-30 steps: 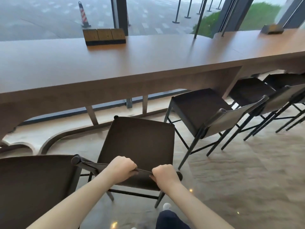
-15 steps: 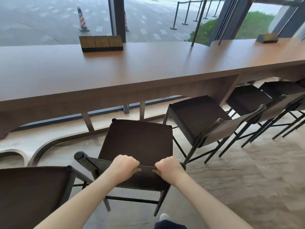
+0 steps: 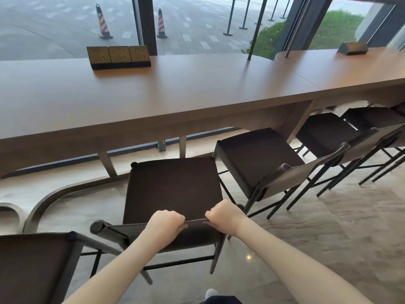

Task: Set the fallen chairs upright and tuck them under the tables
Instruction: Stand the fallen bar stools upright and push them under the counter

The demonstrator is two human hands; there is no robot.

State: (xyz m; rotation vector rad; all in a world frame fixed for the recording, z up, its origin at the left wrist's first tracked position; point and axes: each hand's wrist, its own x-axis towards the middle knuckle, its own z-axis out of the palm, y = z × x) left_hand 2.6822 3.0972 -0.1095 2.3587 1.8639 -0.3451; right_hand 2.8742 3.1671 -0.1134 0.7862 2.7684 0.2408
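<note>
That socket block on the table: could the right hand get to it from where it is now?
Probably not without stepping closer: the right hand grips the chair backrest, and the socket block sits at the table's far edge.

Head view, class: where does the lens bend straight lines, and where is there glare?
Head view: the table edge bows from wide-angle distortion; a small bright glare spot sits on the glossy floor beneath the right hand; daylight is soft, shadows faint.

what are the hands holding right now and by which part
Both hands grip the dark chair by the top edge of its backrest: left hand near the middle, right hand toward its right end, fingers curled over the edge.
</note>
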